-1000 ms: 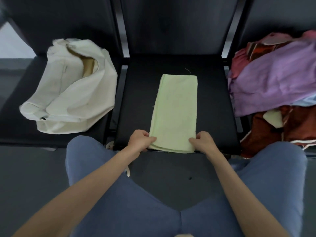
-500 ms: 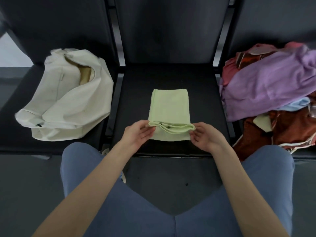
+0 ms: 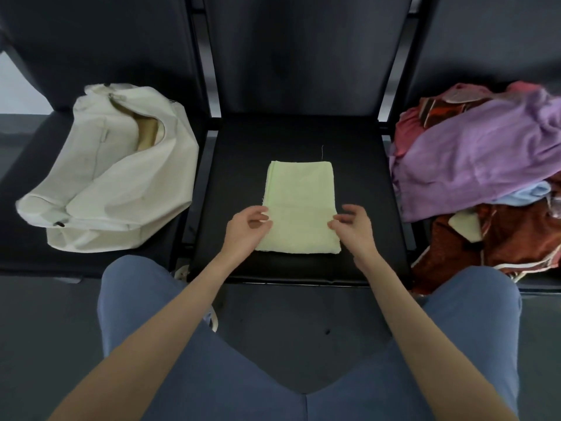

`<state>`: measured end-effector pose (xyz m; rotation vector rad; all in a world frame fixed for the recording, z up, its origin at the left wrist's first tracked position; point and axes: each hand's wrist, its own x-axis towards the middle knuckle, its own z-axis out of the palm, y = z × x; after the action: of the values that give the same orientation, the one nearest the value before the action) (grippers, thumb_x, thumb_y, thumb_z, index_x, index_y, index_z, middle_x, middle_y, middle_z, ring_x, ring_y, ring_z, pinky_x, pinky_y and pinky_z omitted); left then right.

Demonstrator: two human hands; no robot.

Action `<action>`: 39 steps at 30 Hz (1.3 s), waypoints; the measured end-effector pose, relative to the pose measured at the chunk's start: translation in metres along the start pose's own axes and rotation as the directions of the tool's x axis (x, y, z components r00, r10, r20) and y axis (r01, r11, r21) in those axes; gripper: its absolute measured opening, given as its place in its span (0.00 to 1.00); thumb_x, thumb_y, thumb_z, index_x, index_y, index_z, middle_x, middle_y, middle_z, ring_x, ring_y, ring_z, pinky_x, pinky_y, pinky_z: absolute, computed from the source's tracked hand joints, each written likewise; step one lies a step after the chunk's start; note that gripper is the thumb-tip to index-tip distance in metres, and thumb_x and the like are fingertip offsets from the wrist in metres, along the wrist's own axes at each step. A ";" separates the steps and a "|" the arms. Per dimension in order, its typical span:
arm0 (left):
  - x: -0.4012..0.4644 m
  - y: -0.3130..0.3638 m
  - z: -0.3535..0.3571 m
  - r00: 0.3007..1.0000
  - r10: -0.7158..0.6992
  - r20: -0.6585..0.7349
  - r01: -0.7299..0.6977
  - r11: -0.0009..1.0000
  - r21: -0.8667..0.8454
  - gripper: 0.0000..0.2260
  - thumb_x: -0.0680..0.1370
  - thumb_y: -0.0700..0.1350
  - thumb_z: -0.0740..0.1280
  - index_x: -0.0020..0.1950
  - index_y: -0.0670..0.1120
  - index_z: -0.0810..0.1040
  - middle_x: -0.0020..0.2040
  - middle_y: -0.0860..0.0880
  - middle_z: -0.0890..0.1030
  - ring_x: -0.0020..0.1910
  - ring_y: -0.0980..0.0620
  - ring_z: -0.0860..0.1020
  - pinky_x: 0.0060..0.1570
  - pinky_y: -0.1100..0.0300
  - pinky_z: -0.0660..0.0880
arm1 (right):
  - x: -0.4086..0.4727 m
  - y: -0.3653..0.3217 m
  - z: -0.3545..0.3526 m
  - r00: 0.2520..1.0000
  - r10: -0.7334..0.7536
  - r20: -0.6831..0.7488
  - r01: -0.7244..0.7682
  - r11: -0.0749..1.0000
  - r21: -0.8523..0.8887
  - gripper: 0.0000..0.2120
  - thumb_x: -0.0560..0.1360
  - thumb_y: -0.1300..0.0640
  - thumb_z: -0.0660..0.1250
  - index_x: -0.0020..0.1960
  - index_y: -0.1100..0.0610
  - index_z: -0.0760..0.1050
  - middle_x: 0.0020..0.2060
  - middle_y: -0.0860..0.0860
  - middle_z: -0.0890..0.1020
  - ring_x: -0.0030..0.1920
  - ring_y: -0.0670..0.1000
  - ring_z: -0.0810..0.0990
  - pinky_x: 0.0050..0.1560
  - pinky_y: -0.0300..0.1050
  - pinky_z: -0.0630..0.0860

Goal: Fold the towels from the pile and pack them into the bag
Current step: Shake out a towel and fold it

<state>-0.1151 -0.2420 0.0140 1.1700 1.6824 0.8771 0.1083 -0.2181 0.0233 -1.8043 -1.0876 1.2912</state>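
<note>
Looking down from the head camera: two bare forearms reaching forward over blue-trousered knees [image 3: 142, 302] toward the middle black seat [image 3: 358, 183] of a row of three. Left hand [image 3: 244, 230] at the left edge of a pale green towel [image 3: 299, 205], palm turned inward, fingers loosely curled and spread, tips hovering at the fabric's edge without pinching it; gripping nothing. Right hand [image 3: 353, 227] mirrored at the towel's right edge, fingers likewise relaxed and slightly bent, tips just beside or barely touching the cloth, holding nothing; whether actual contact is made cannot be told. Towel lying flat on the middle seat, folded into a neat rectangle, with a faint crease line across it at the level of the fingertips and a loose thread trailing off its far right corner. On the left seat, a cream canvas bag [image 3: 118, 189], slumped on its side, mouth gaping toward the backrest, well apart from the towel. On the right seat, a heaped pile of towels [image 3: 479, 165], purple on top, with pink, light blue and rust-brown pieces beneath.
</note>
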 end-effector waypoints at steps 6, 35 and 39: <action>-0.006 -0.021 -0.007 0.822 0.341 0.455 -0.565 0.579 0.587 0.19 0.76 0.40 0.69 0.66 0.39 0.76 0.67 0.45 0.75 0.67 0.47 0.73 0.68 0.60 0.64 | -0.007 0.022 -0.004 0.803 -0.250 0.541 0.593 0.425 -0.684 0.29 0.72 0.64 0.66 0.72 0.60 0.64 0.72 0.54 0.66 0.73 0.54 0.61 0.72 0.47 0.60; 0.027 0.010 -0.005 0.987 -0.162 -0.010 0.161 0.985 -0.061 0.11 0.76 0.38 0.67 0.58 0.44 0.75 0.51 0.47 0.80 0.50 0.51 0.79 0.44 0.60 0.77 | 0.022 -0.002 -0.007 0.987 -0.044 0.155 0.028 0.994 0.108 0.21 0.71 0.59 0.74 0.60 0.55 0.71 0.51 0.49 0.80 0.51 0.47 0.79 0.45 0.39 0.76; 0.029 0.002 0.003 0.973 -0.219 -0.067 0.212 0.972 -0.099 0.19 0.76 0.38 0.67 0.67 0.43 0.71 0.58 0.46 0.78 0.53 0.52 0.77 0.44 0.64 0.73 | 0.033 0.007 0.003 0.993 -0.099 0.069 0.102 0.994 -0.040 0.21 0.72 0.63 0.72 0.63 0.57 0.71 0.52 0.49 0.77 0.54 0.48 0.77 0.49 0.39 0.75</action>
<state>-0.1168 -0.2137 0.0075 0.8821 1.7746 0.8615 0.1125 -0.1918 0.0028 -1.7259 -1.2358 1.2844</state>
